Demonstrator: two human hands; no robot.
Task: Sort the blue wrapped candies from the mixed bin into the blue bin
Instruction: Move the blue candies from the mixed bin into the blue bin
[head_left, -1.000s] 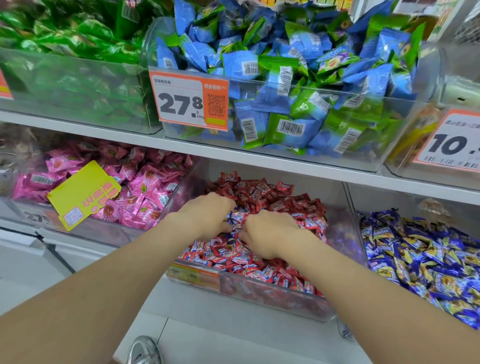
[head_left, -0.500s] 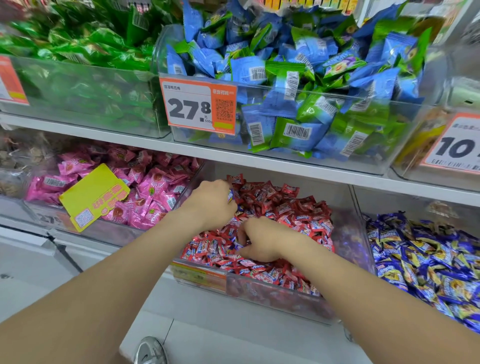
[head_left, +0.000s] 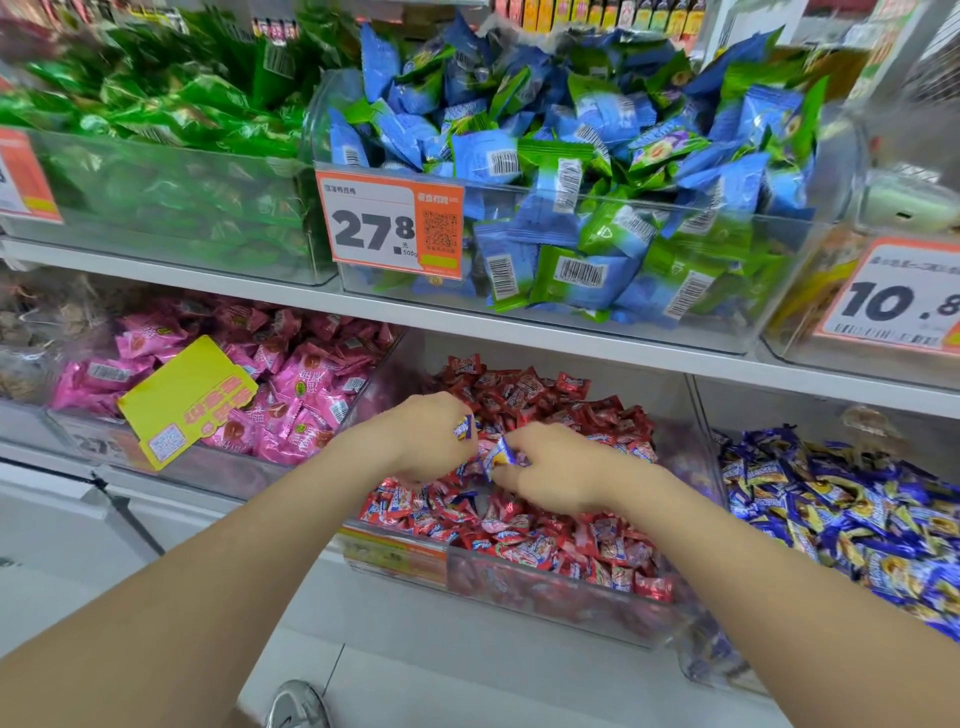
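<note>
On the upper white shelf (head_left: 171, 273), at the far left, stands a clear plastic bin of shiny green packets (head_left: 156, 119). Below it, a clear bin of pink wrapped sweets (head_left: 296, 379) carries one tilted yellow card (head_left: 187, 397) with orange characters and a QR code. Next along, an orange-and-white price label (head_left: 389, 223) reads "27.8" and "500g"; it fronts a clear bin of blue and green barcoded packets (head_left: 597, 171). Under that sits the clear mixed bin (head_left: 545, 592), heaped with red wrapped candies (head_left: 545, 400). Both hands are over the heap. The left hand (head_left: 421, 436) has its fingers curled round one small blue wrapped candy (head_left: 464, 428). Just beside it, the right hand (head_left: 558, 467) pinches a second blue wrapped candy (head_left: 497, 457) between thumb and fingertips. Further right, the blue bin (head_left: 727, 665) holds many blue-and-yellow wrapped candies (head_left: 857, 519). Above it a white label (head_left: 898, 296) reads "10.8".
</note>
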